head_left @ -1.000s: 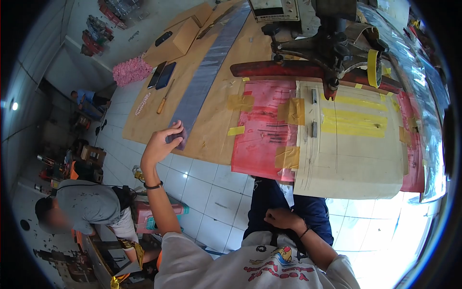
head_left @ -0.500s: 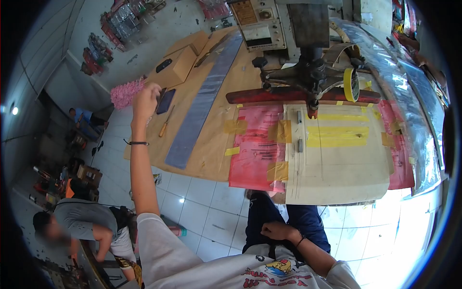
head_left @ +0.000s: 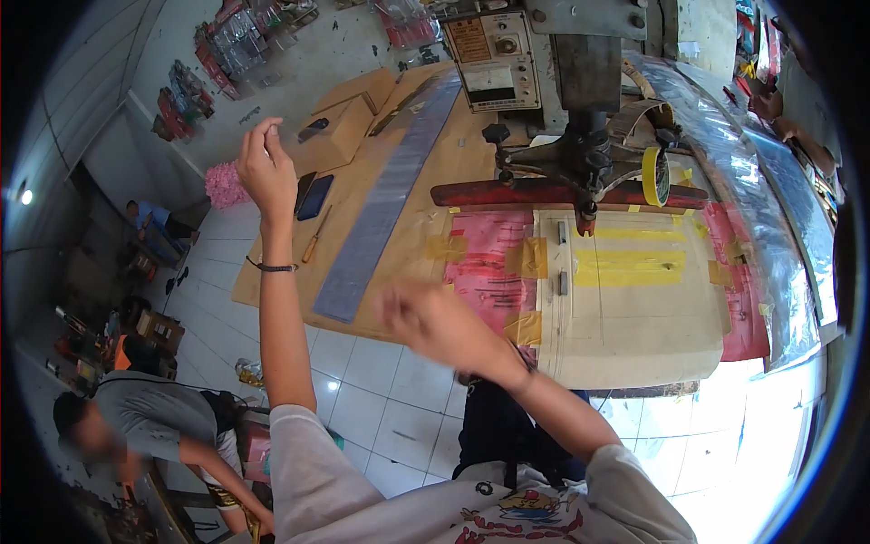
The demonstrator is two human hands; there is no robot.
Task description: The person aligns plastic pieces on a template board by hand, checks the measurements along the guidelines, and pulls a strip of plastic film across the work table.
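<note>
My left hand [head_left: 266, 172] is raised over the far left of the table, near a cardboard box, its fingers bent and pressed together. Anything between them is too small or hidden to make out. Blurred by motion, my right hand [head_left: 444, 331] hovers above the table's front edge, between a long bluish clear plastic strip [head_left: 385, 204] and a taped red sheet [head_left: 489, 263]. Its fingers are smeared. Below my left hand lie a phone [head_left: 314, 198] and a thin tool with a wooden handle [head_left: 313, 245].
A press machine [head_left: 580, 154] with a red bar [head_left: 494, 194] stands over a beige board [head_left: 643, 317] with yellow tape. A tape roll [head_left: 654, 176] hangs on it. Cardboard boxes [head_left: 335, 131] and pink material [head_left: 225, 185] lie at the far left. Other people [head_left: 163, 417] are nearby.
My right hand has risen from my lap and swung left over the table edge. My left hand has shifted slightly, its fingers now pointing up.
</note>
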